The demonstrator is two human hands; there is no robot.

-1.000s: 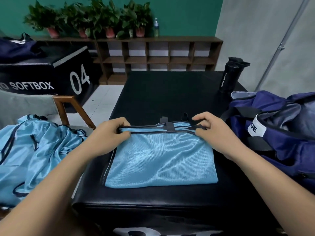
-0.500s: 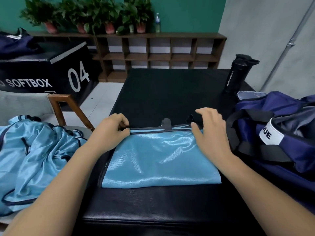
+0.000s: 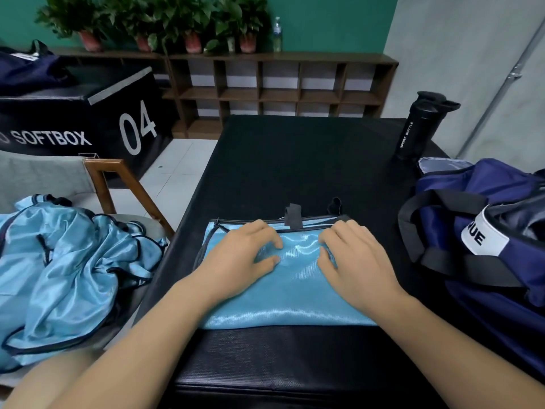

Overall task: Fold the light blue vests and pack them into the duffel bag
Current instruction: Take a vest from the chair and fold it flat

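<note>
Blue folded vest (image 3: 295, 293) — left hand (image 3: 239, 258), right hand (image 3: 354, 261) pressing it.

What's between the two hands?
Head view: a shiny stretch of the folded vest; left hand and right hand rest on it, apart.

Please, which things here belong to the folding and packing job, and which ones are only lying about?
Belong to the job: folded light blue mesh vest, pressed by left hand and right hand; crumpled heap of light blue shiny vests; navy blue fabric duffel bag.
Only lying about: black plastic sport bottle; black box marked 04; green potted plants; brown wooden cubby shelf.
</note>
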